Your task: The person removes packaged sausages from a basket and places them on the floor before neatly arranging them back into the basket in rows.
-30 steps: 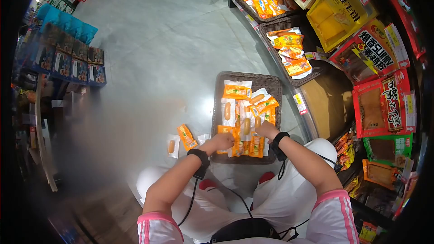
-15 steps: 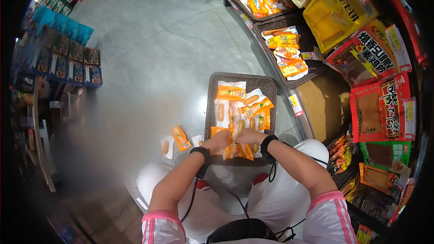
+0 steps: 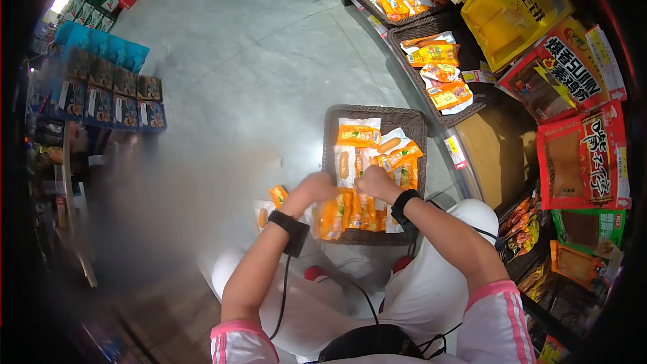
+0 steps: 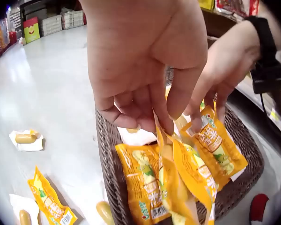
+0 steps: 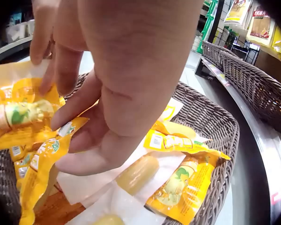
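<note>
A brown wicker basket [image 3: 404,118] on the floor holds several orange sausage packets, some lying with their clear side and sausage up. Over its near left part, my left hand [image 3: 311,192] pinches an orange sausage packet [image 4: 192,164] by its top end, and the packet hangs down from the fingertips. My right hand [image 3: 379,184] is close beside it above the middle of the basket. Its thumb and fingers pinch the end of another orange sausage packet [image 5: 42,164], which leans among those in the basket. Under the right hand a sausage in clear wrap [image 5: 140,173] lies face up.
Left of the basket, an orange packet [image 4: 51,201] and a clear-side-up packet [image 4: 25,139] lie on the floor. At the right, a low shelf bears two more wicker baskets of packets, the nearer basket [image 3: 465,40] beside hanging snack bags [image 3: 583,155]. Boxed goods [image 3: 114,104] stand at far left.
The hands came together over the basket's near part, then parted slightly. My left hand has lifted left and away from me with a packet hanging from it; the right has moved a little farther from me.
</note>
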`<state>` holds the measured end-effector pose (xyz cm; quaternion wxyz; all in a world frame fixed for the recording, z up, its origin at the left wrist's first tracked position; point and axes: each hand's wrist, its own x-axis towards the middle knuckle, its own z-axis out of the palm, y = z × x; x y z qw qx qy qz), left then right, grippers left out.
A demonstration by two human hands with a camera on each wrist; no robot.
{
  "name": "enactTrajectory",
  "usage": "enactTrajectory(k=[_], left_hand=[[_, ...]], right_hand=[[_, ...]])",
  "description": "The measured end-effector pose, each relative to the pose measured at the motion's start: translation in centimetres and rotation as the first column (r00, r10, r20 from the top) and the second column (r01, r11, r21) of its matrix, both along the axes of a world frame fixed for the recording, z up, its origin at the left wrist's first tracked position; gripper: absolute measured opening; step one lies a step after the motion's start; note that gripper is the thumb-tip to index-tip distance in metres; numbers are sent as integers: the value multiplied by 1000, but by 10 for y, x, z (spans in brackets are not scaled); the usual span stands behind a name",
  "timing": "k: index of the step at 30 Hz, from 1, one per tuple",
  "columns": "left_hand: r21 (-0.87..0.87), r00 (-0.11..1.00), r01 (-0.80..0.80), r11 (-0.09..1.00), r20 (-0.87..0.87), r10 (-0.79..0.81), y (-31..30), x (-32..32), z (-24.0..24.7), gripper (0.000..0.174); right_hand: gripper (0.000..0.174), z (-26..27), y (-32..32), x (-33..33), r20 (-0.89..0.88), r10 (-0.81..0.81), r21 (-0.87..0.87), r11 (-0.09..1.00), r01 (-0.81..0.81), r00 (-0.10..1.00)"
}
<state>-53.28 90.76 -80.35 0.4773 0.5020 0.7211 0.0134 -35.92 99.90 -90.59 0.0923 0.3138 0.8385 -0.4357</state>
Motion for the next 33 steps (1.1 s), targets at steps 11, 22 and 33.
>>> enactTrajectory(k=[11, 22, 33], left_hand=[[376, 859, -426, 823, -116, 498, -52, -121, 47, 36], [237, 891, -376, 896, -174, 420, -62, -134, 52, 34], [286, 823, -410, 866, -294, 486, -76, -148, 33, 32]], right_hand=[[29, 108, -61, -83, -581, -5, 90, 993, 70, 814], [50, 98, -77, -105, -216, -198, -547, 836, 50, 956], [31, 84, -76, -112, -221, -252, -386, 910, 153, 942]])
